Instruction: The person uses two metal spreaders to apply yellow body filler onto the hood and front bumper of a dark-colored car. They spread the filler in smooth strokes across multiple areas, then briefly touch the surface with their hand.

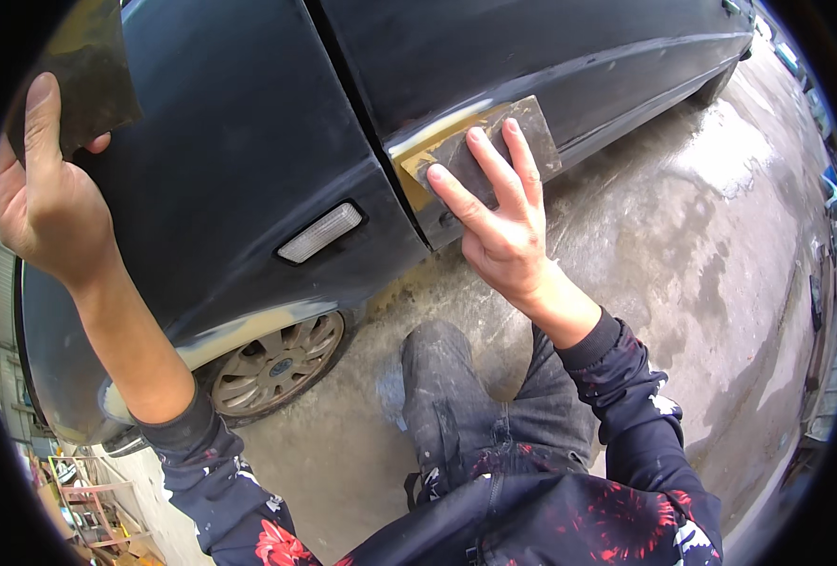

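1. Right grip (505, 241): fingers spread over a flat grey scraper (464, 162), pressed to the black car door (532, 47).
2. The scraper's long axis slants from lower left to upper right, roughly along the door's crease; yellow paste (421, 139) lies beyond the fingertips.
3. Left grip (55, 212): holding a dark plate (93, 99), partly cut off.
4. Below-left of the right grip, a wheel (249, 374) bears a round blue badge (281, 367), its marks too small to read.

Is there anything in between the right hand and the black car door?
Yes, a flat dark plate. The right hand has fingers spread over it, and it sits in front of the door. Nothing else visible is between them.
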A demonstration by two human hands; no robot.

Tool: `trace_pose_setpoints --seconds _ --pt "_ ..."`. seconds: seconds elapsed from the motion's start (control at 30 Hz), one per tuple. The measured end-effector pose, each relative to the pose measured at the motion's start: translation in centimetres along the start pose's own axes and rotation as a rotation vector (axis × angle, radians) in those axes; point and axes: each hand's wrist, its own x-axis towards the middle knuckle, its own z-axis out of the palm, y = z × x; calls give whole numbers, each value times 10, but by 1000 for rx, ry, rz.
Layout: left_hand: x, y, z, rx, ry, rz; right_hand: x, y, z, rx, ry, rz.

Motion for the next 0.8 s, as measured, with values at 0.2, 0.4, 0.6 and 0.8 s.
trace_pose_setpoints --seconds 0.2,0.4,0.6,0.8 --pt "2 2 3 -7 68 82 -35 9 8 23 -69 -17" --pt "-1 1 4 -40 59 27 -62 25 7 -36 -152 -40" --pt "-2 5 2 -66 14 -35 -39 17 -13 -11 -50 -47" --pt "-1 7 8 -504 39 -281 6 -4 -10 19 32 -36"
